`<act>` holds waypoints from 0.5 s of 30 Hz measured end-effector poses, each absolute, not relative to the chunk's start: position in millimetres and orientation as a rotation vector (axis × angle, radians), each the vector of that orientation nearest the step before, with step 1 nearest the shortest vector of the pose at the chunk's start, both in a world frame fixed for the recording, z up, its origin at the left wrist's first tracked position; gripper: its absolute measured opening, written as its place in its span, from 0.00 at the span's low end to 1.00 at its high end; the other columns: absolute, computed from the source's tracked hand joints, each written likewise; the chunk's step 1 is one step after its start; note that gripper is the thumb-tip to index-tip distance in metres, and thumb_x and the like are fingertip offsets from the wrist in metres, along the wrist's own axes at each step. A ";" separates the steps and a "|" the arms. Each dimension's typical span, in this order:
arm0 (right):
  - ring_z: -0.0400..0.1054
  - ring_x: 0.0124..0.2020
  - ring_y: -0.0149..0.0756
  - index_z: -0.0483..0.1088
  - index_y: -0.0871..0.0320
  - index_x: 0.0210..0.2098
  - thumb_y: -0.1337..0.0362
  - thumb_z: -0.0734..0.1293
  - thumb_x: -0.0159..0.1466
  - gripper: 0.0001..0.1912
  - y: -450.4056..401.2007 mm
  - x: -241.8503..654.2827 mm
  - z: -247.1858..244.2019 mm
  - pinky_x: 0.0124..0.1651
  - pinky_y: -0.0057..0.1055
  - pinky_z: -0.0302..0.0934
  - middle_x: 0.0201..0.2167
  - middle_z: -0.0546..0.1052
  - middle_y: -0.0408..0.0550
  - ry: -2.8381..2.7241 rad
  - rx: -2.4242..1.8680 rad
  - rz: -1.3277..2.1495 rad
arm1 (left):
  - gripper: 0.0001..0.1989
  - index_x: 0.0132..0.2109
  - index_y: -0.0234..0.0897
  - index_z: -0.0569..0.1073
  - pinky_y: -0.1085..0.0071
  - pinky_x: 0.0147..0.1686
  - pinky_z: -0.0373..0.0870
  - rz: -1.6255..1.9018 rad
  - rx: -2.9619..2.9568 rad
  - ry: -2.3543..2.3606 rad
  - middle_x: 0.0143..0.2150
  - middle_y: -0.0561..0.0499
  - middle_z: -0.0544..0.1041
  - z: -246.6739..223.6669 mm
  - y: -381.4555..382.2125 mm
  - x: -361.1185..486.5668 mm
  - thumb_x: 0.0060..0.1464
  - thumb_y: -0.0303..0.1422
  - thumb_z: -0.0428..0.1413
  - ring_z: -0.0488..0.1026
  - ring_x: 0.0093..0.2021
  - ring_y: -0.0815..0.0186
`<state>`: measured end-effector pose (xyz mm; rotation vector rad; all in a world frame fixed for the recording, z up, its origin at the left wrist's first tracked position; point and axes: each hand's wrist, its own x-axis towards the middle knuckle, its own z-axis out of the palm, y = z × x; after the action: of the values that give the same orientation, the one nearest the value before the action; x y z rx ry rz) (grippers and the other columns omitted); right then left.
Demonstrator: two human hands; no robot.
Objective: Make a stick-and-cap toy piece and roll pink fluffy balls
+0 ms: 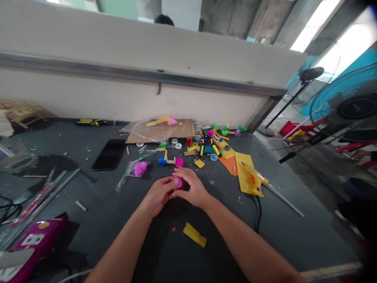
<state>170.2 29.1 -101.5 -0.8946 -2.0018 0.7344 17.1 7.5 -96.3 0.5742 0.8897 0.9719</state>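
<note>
Both of my hands meet over the dark table, holding a small magenta plastic cap point(178, 182) between their fingers. My left hand point(158, 195) grips it from the left, and my right hand point(191, 188) curves over it from the right. Part of the cap is hidden by my fingers. Just beyond my fingertips lies a small assembly of wooden sticks point(170, 161) with a blue cap point(162, 160) at one end and a magenta mesh piece point(179, 162) at the other. A yellow foam strip point(194, 234) lies nearer me, below my hands.
A yellow hot glue gun point(250, 180) lies on yellow and orange foam sheets to the right, its black cord trailing toward me. Cardboard under clear plastic point(160, 131), a black phone point(109, 155), and scattered caps and craft pieces cover the table. A low wall stands behind; fans stand at right.
</note>
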 end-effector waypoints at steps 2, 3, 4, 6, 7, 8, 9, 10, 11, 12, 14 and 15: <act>0.59 0.56 0.42 0.69 0.52 0.47 0.59 0.71 0.54 0.21 29.1 170.4 -102.0 0.58 0.44 0.53 0.52 0.71 0.50 -2.028 -0.883 0.726 | 0.10 0.37 0.30 0.76 0.73 0.33 0.75 0.968 0.574 0.895 0.30 0.50 0.75 -97.2 7.5 17.0 0.45 0.28 0.63 0.72 0.27 0.72; 0.59 0.56 0.42 0.70 0.52 0.46 0.59 0.71 0.55 0.19 29.1 170.3 -102.3 0.58 0.44 0.53 0.51 0.71 0.49 -2.022 -0.889 0.713 | 0.10 0.37 0.30 0.76 0.71 0.34 0.75 0.973 0.567 0.897 0.31 0.49 0.75 -97.4 7.5 17.2 0.45 0.28 0.63 0.72 0.28 0.72; 0.60 0.55 0.42 0.71 0.52 0.44 0.59 0.71 0.55 0.17 29.0 170.1 -102.5 0.58 0.43 0.54 0.49 0.72 0.49 -2.006 -0.902 0.698 | 0.11 0.38 0.30 0.76 0.70 0.35 0.76 0.981 0.557 0.900 0.31 0.49 0.76 -97.6 7.6 17.5 0.45 0.28 0.63 0.72 0.28 0.71; 0.61 0.54 0.42 0.71 0.53 0.42 0.58 0.72 0.52 0.18 28.9 169.7 -103.0 0.57 0.43 0.55 0.47 0.73 0.49 -1.979 -0.930 0.684 | 0.11 0.37 0.30 0.76 0.72 0.34 0.75 0.990 0.539 0.908 0.31 0.49 0.76 -97.5 7.7 18.0 0.44 0.28 0.63 0.73 0.28 0.71; 0.61 0.54 0.42 0.71 0.53 0.43 0.58 0.73 0.51 0.21 28.8 169.6 -103.2 0.57 0.43 0.55 0.48 0.73 0.49 -1.981 -0.934 0.687 | 0.10 0.37 0.30 0.76 0.74 0.32 0.75 0.984 0.538 0.914 0.31 0.49 0.76 -97.4 7.7 18.1 0.44 0.28 0.63 0.72 0.28 0.72; 0.61 0.55 0.43 0.70 0.53 0.45 0.57 0.74 0.50 0.24 28.7 169.6 -103.4 0.58 0.43 0.55 0.50 0.72 0.50 -1.999 -0.928 0.696 | 0.10 0.37 0.30 0.76 0.76 0.30 0.74 0.973 0.543 0.921 0.30 0.49 0.75 -97.3 7.8 18.1 0.44 0.28 0.63 0.72 0.27 0.73; 0.60 0.55 0.43 0.69 0.54 0.47 0.58 0.74 0.50 0.25 28.7 169.7 -103.6 0.58 0.43 0.54 0.51 0.70 0.51 -2.027 -0.914 0.708 | 0.10 0.36 0.30 0.76 0.77 0.28 0.74 0.960 0.551 0.927 0.29 0.49 0.75 -97.3 7.8 17.9 0.44 0.28 0.63 0.72 0.26 0.73; 0.59 0.56 0.42 0.68 0.54 0.48 0.58 0.73 0.51 0.26 28.7 169.9 -103.8 0.58 0.43 0.54 0.53 0.69 0.51 -2.057 -0.898 0.717 | 0.10 0.36 0.30 0.76 0.77 0.28 0.74 0.948 0.560 0.933 0.29 0.50 0.75 -97.3 7.9 17.7 0.44 0.28 0.63 0.72 0.25 0.73; 0.58 0.57 0.42 0.68 0.53 0.49 0.59 0.72 0.53 0.24 28.8 170.1 -103.9 0.59 0.43 0.53 0.53 0.69 0.51 -2.080 -0.886 0.720 | 0.10 0.36 0.30 0.76 0.76 0.30 0.74 0.940 0.567 0.936 0.29 0.50 0.75 -97.4 7.9 17.5 0.44 0.28 0.63 0.72 0.26 0.73; 0.58 0.57 0.42 0.68 0.53 0.48 0.60 0.71 0.54 0.22 28.9 170.3 -104.0 0.59 0.43 0.53 0.53 0.70 0.51 -2.088 -0.886 0.717 | 0.11 0.37 0.30 0.76 0.74 0.32 0.75 0.940 0.568 0.935 0.30 0.49 0.76 -97.6 7.9 17.3 0.44 0.28 0.63 0.72 0.27 0.72; 0.59 0.57 0.42 0.70 0.52 0.45 0.61 0.71 0.55 0.18 29.1 170.4 -104.2 0.58 0.43 0.54 0.50 0.72 0.49 -2.063 -0.910 0.696 | 0.11 0.37 0.30 0.76 0.72 0.35 0.75 0.961 0.558 0.929 0.31 0.49 0.76 -98.0 7.9 17.2 0.43 0.28 0.64 0.73 0.28 0.71; 0.59 0.56 0.42 0.71 0.52 0.44 0.60 0.71 0.54 0.18 29.3 170.5 -104.2 0.58 0.43 0.54 0.49 0.72 0.49 -2.045 -0.924 0.684 | 0.11 0.37 0.30 0.76 0.73 0.34 0.75 0.975 0.550 0.929 0.31 0.50 0.76 -98.2 8.0 17.2 0.43 0.28 0.64 0.73 0.28 0.72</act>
<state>170.5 29.3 -104.2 -0.9242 -2.0448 0.6840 17.2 8.0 -98.2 0.5502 0.9287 0.9745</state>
